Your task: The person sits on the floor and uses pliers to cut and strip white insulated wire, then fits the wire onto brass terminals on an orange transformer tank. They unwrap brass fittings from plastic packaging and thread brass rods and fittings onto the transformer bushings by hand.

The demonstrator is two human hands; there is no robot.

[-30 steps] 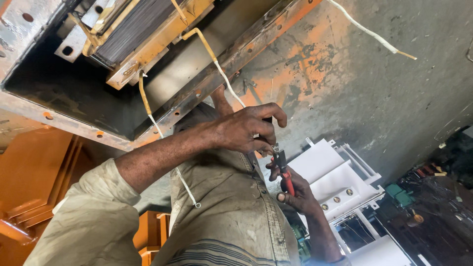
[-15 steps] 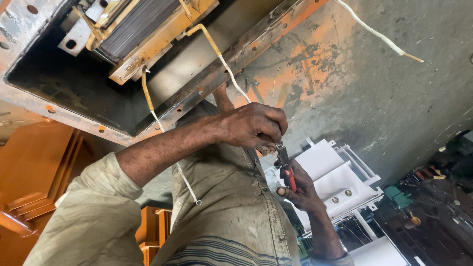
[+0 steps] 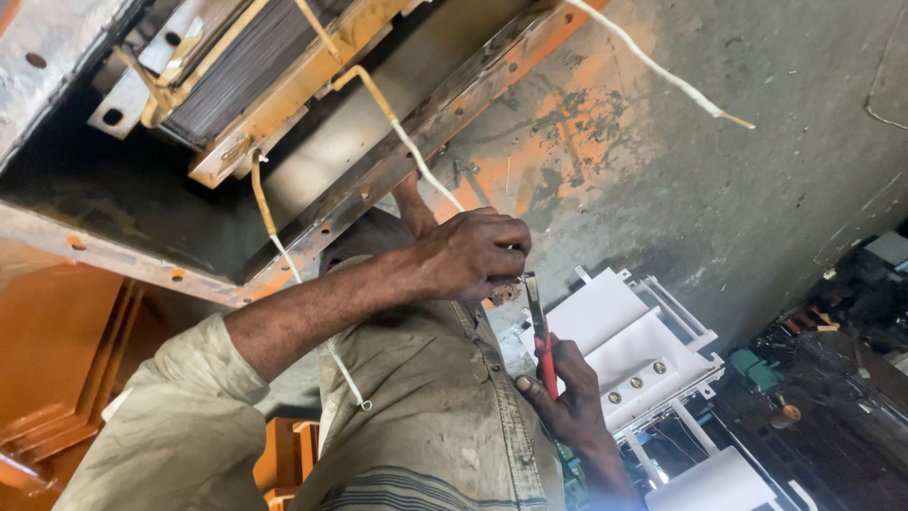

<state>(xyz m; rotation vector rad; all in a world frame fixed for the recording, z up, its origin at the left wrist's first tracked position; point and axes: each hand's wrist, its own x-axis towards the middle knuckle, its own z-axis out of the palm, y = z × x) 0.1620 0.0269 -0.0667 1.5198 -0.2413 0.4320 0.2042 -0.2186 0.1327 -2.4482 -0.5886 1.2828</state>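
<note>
Pinching a small rusty piece [image 3: 504, 291] between its fingertips, our left hand [image 3: 470, 255] is curling shut just below the orange-painted metal frame [image 3: 427, 142], and we judge that it is holding the piece out in the open so the tool can meet it squarely. Our right hand [image 3: 560, 393] is wrapping tight around the red handles of the pliers [image 3: 541, 333], keeping them upright so that the dark nose is coming up to the rusty piece from beneath; whether the nose is already biting on it or only touching it we cannot tell, because the left fingers are covering the meeting point. A white-sleeved wire [image 3: 416, 156] is running down from the laminated core [image 3: 227, 80] inside the frame and passing behind the left hand, close to the piece, though we cannot tell if the two are joined. A second sleeved wire [image 3: 662, 71] is lying loose across the grey stained surface [image 3: 719, 199], well apart from both hands. White plastic moulded parts [image 3: 629, 341] are sitting just beside the right hand, out of the way of the pliers.
</note>
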